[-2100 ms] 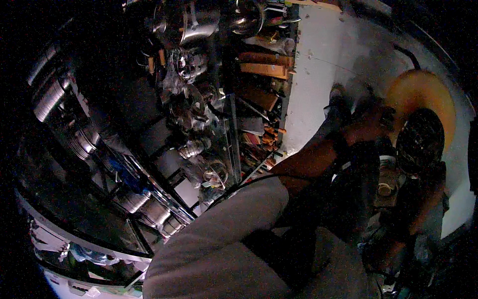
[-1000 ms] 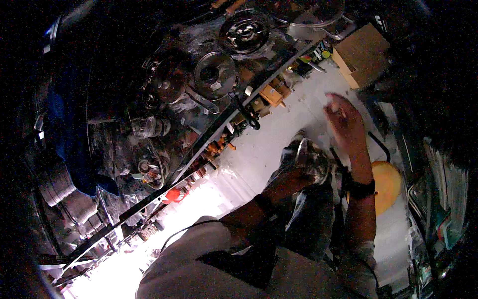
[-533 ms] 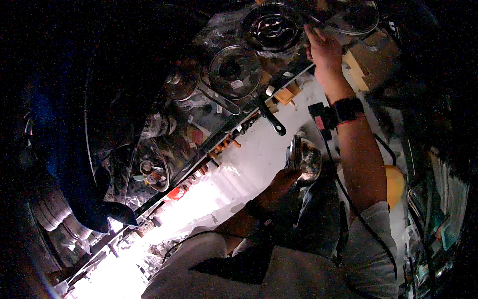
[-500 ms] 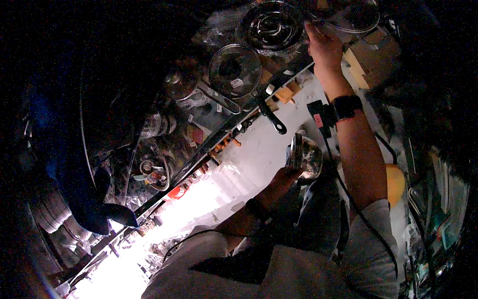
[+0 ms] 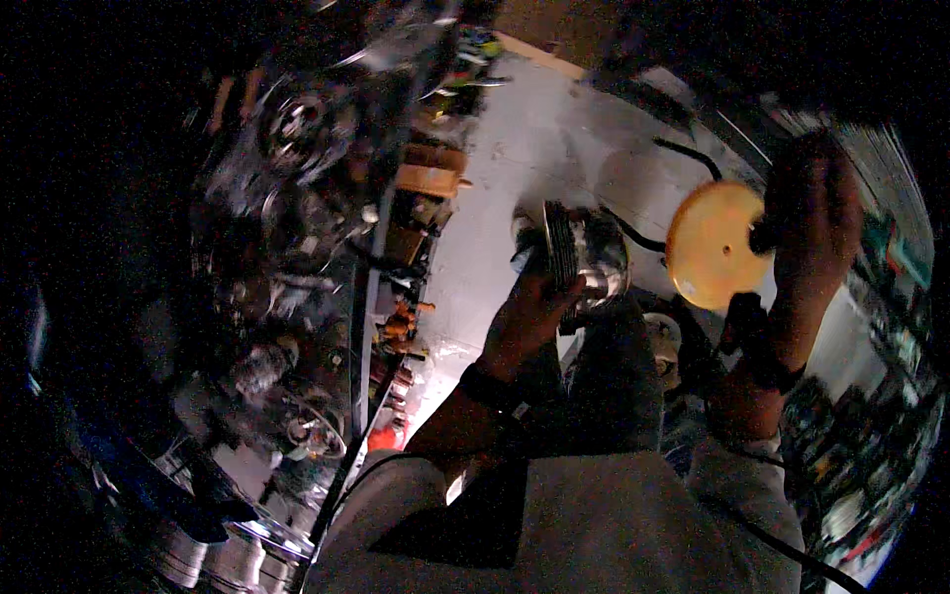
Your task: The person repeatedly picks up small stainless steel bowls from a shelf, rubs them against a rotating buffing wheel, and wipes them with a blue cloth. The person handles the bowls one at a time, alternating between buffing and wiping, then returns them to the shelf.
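Right hand [image 5: 819, 213] has moved from frame top to upper right, finger spread indeterminable; left hand [image 5: 534, 312] still grips metal stack [image 5: 600, 247].

Mount: wearer's head, left of two side-by-side fisheyes | Facing: down at left hand [image 5: 532, 312] and right hand [image 5: 816, 203] | Range: near, left hand close to centre | Coverage: pale surface [image 5: 510, 139] beyond left hand; straight edges bowed toward rim
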The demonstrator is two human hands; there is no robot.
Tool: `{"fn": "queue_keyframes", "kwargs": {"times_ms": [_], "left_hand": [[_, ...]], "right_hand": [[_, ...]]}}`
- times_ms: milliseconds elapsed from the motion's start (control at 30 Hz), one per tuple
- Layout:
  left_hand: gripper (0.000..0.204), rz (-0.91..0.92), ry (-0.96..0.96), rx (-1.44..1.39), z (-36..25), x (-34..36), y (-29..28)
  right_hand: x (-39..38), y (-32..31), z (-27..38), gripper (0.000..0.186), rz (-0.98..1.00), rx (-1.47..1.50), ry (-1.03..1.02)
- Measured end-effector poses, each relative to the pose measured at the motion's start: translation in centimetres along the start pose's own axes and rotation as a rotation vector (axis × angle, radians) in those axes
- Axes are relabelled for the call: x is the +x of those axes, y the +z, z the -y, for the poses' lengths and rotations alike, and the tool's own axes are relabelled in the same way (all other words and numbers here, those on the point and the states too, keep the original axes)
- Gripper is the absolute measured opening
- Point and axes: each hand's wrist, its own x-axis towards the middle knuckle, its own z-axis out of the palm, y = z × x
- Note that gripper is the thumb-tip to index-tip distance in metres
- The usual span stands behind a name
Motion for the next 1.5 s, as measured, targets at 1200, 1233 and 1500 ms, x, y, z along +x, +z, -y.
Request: {"fn": "queue_keyframes", "kwargs": {"times_ms": [1200,1233,1500], "left_hand": [[0.034,0.265,-0.136,0.659,21.9,18.0,22.7],[0.034,0.269,-0.148,0.653,21.7,18.1,22.5],[0.068,0.584,0.112,0.971,23.1,22.8,21.3]], "right_hand": [[-19.1,-20.9,-22.4,0.027,0.128,-0.474,0.735],[-18.9,-20.6,-22.8,0.027,0.156,-0.493,0.722],[-16.9,-20.8,-23.4,0.028,0.065,-0.484,0.859]]}}
